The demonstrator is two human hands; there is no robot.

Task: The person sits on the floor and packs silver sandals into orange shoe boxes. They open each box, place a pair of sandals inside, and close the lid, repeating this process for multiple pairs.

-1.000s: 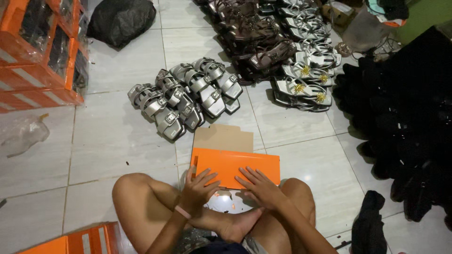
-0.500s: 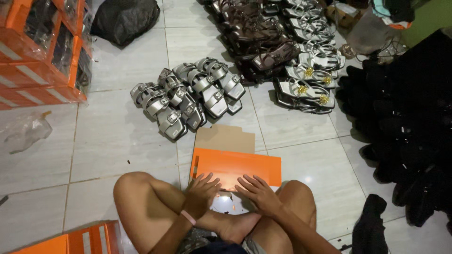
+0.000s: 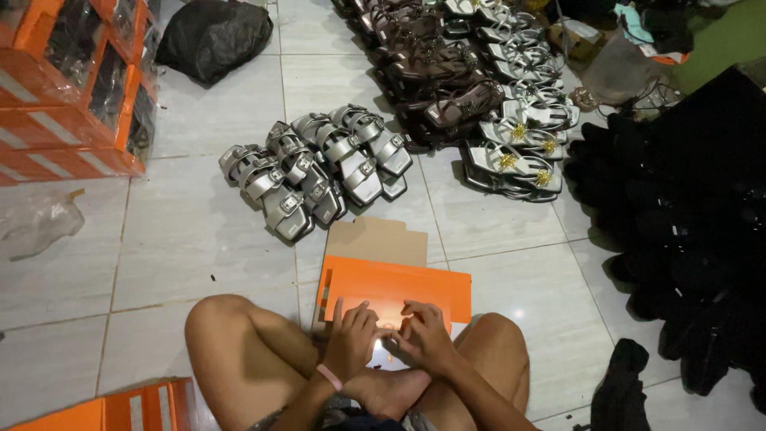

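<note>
Seated cross-legged on the tiled floor (image 3: 199,239), the person is folding a flat orange box blank (image 3: 395,287). The left hand (image 3: 349,339) and right hand (image 3: 423,335) press its near edge, fingers spread flat, gripping nothing. Next comes raising the side flaps squarely.

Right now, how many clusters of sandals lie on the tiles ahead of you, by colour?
Silver buckled sandals: 1 cluster
Brown sandals: 1 cluster
Silver sandals with gold ornaments: 1 cluster
Total: 3 clusters
The dark heap on the right is too dim to sort.
</note>
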